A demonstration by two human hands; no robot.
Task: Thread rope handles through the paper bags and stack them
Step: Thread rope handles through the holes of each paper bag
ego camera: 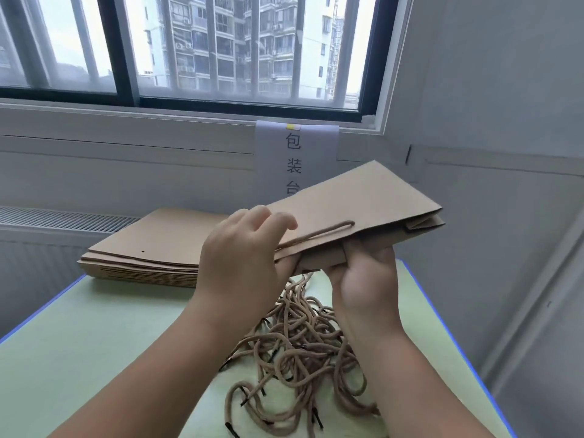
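- Only writing I can spot is on a white paper sign [297, 159] on the wall, beyond both hands. Three characters run top to bottom: 包 装 台. The bottom one is half cut off by the bag in front of it. There's a bit of yellow tape at the sign's top edge.
- No brand or print on any of the bags, they're just plain brown.
- One paper bag [363, 210] is up in the air, flat and tilted, held between the two hands and sticking out up and right of them.
- The left hand [240, 257] is curled round the near edge of that bag, fingers on top.
- The right hand [363, 279] grips it from underneath, fingers hooked up into the bottom side.
- One rope handle [316, 237] lies as a loop on the bag's top face, running out from under the left hand's fingers toward the right.
- One stack of bags [148, 248] lies flat on the table [94, 343], beyond and left of the left hand. Loads of layers, can't count them. The top one has one small dark hole showing.
- One pile of ropes [300, 343] sits on the table right below the hands and between the forearms. They're tan with black tips and too tangled to count.
- One big window [221, 49] is above all of it, with apartment blocks outside.
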